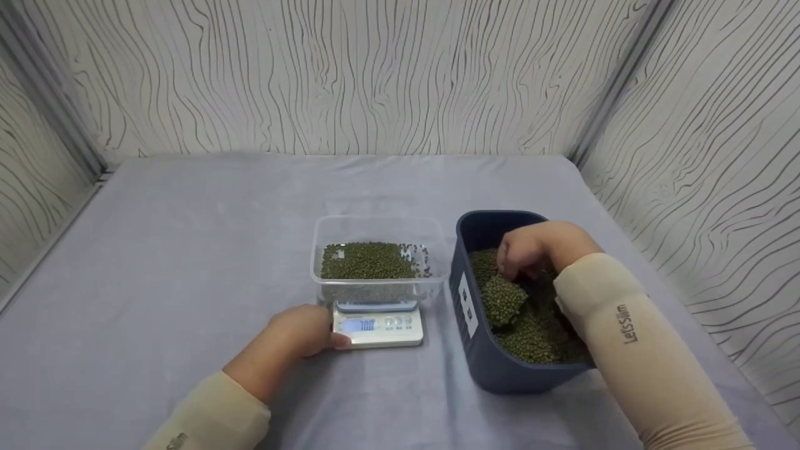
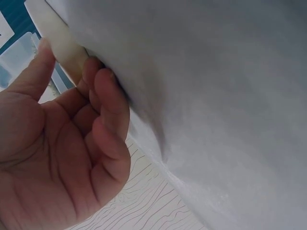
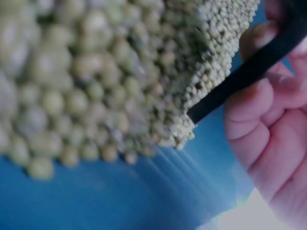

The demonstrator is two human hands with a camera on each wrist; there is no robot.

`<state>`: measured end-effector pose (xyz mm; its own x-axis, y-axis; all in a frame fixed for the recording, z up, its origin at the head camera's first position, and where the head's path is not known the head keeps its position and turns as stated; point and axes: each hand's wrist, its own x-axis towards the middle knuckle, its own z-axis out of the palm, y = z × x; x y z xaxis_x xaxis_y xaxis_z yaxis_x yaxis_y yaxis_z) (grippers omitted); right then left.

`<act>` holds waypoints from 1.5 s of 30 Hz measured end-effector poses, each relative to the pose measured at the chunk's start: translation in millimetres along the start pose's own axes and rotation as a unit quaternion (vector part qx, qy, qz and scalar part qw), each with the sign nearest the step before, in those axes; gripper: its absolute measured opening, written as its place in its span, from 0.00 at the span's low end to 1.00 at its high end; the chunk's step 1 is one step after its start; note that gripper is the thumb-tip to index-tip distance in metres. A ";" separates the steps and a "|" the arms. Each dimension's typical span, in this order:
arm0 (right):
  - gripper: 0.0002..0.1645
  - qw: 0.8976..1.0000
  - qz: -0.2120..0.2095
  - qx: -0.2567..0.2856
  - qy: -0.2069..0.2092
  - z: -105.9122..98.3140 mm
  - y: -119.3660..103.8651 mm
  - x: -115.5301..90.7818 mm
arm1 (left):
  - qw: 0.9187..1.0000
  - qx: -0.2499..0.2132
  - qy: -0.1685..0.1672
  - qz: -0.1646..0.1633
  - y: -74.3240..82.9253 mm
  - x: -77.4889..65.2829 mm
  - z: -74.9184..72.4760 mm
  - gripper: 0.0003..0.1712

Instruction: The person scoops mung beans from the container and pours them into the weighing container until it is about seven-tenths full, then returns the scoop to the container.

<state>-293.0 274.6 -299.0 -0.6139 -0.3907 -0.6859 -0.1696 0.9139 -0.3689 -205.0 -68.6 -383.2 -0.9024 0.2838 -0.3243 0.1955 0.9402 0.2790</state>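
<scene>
In the head view my left hand point(image 1: 303, 330) is at the near left corner of a white digital kitchen scale point(image 1: 381, 337), gripping its edge. The left wrist view shows the thumb on one face of the scale point(image 2: 60, 45) and curled fingertips along its edge. A clear plastic box point(image 1: 381, 287) holding green mung beans point(image 1: 369, 259) sits on the scale. My right hand point(image 1: 531, 250) is inside a dark blue bin point(image 1: 465, 262). It grips the black handle of a scoop point(image 3: 249, 72) heaped with mung beans point(image 1: 502, 300); the beans hide the scoop's bowl.
More mung beans point(image 1: 537, 344) lie in the bin around the scoop. A white label point(image 1: 467, 306) is on the bin's left side. A pale cloth point(image 1: 187, 250) covers the table, and patterned panels point(image 1: 350, 75) stand behind it and at both sides.
</scene>
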 end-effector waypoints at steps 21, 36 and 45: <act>0.18 0.998 -0.023 0.057 0.016 -30.0 -4.6 -31.0 | 1.000 -0.002 0.001 0.005 -1.7 -0.1 -0.3 0.23; 0.17 0.995 -0.014 0.090 0.029 -50.8 -1.1 -53.8 | 1.000 0.005 0.008 0.009 -1.7 1.4 2.3 0.24; 0.19 0.992 0.019 0.123 0.028 -53.3 10.8 -59.0 | 1.000 0.000 0.009 0.008 -2.1 1.7 2.6 0.24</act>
<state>-299.7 313.4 -229.1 -0.6585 -0.3439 -0.6693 0.0439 0.8703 -0.4905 -205.9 -69.6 -386.8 -0.9060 0.2955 -0.3029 0.2102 0.9356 0.2838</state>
